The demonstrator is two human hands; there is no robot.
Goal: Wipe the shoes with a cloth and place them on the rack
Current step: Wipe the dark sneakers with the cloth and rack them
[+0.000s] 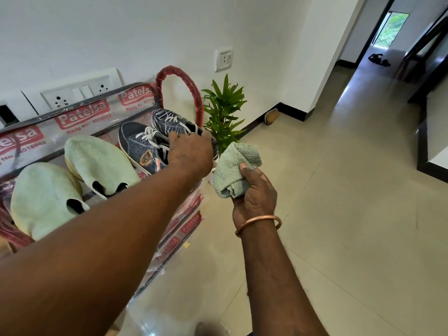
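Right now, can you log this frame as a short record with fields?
left hand: grips far navy sneaker on rack
right hand: holds green cloth
near navy sneaker: on rack's top shelf
pale green shoes: two, on same shelf
plant: beside rack

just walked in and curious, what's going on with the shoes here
A person stands at a shoe rack wrapped in printed plastic. Their left hand rests on a dark blue sneaker on the top shelf, with the matching sneaker beside it; whether the hand grips the shoe is unclear. Their right hand holds a bunched green cloth off to the side, touching no shoe. Two pale green slip-ons sit on the same shelf.
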